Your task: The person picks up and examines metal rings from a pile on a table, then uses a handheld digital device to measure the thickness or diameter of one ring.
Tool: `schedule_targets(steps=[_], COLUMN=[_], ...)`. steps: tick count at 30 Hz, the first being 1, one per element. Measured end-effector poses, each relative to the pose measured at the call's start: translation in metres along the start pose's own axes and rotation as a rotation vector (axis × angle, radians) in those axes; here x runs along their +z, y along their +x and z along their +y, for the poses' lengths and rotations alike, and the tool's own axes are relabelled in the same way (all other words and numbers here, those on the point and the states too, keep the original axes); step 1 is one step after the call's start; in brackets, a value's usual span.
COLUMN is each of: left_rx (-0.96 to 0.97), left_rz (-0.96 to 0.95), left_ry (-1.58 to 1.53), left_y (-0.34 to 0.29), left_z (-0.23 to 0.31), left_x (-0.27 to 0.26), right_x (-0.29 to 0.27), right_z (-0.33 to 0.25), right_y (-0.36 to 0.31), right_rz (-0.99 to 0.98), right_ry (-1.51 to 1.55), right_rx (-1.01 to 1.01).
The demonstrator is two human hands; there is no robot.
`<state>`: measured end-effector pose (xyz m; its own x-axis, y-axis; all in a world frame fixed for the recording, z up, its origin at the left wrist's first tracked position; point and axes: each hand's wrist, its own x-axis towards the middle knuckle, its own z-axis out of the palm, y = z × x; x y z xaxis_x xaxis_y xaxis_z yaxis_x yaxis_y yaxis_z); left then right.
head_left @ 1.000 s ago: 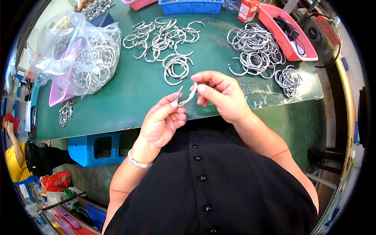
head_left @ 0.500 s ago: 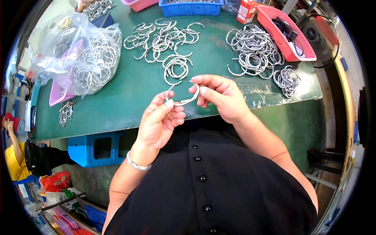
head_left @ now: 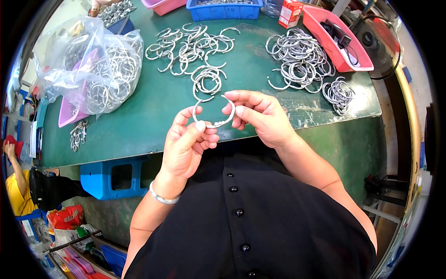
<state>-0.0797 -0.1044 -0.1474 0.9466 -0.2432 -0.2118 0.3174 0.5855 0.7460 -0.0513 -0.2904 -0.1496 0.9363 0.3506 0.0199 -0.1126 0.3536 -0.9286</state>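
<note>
Both my hands hold one open silver bangle (head_left: 216,125) above the table's front edge. My left hand (head_left: 186,137) pinches its lower left side between thumb and fingers. My right hand (head_left: 260,116) grips its right side, with the thumb against the band. The bangle's gap points away from me. Just beyond it lies a small stack of similar bangles (head_left: 207,83), which joins a loose spread of bangles (head_left: 188,49) farther back. A dense heap of bangles (head_left: 299,58) sits to the right, and a smaller bunch (head_left: 339,95) lies near the right corner.
A clear plastic bag of bangles (head_left: 116,74) rests over a pink basket (head_left: 69,109) on the left, near a small metal cluster (head_left: 79,135). At the back stand a blue tray (head_left: 223,12) and a red box (head_left: 291,14). A pink basket (head_left: 320,28) and a fan (head_left: 376,42) are at right.
The bangle has turned slightly in my fingers, so its round opening faces me more. Both hands keep their hold and have barely shifted.
</note>
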Motion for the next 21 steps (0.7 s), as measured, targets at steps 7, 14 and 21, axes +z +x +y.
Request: schedule_targets(steps=[7, 14, 21], left_rx=[0.025, 0.045, 0.050], left_rz=[-0.008, 0.006, -0.009], left_ry=[0.053, 0.089, 0.089], left_y=[0.0012, 0.0036, 0.0061], left_z=[-0.0011, -0.0017, -0.0023], left_x=[0.0011, 0.0030, 0.0006], right_x=[-0.0033, -0.0054, -0.0050], right_z=[0.0016, 0.0021, 0.0029], right_y=[0.0003, 0.0010, 0.0013], right_rz=[0.010, 0.031, 0.059], right_ry=[-0.010, 0.000, 0.007], right_rx=[0.002, 0.015, 0.027])
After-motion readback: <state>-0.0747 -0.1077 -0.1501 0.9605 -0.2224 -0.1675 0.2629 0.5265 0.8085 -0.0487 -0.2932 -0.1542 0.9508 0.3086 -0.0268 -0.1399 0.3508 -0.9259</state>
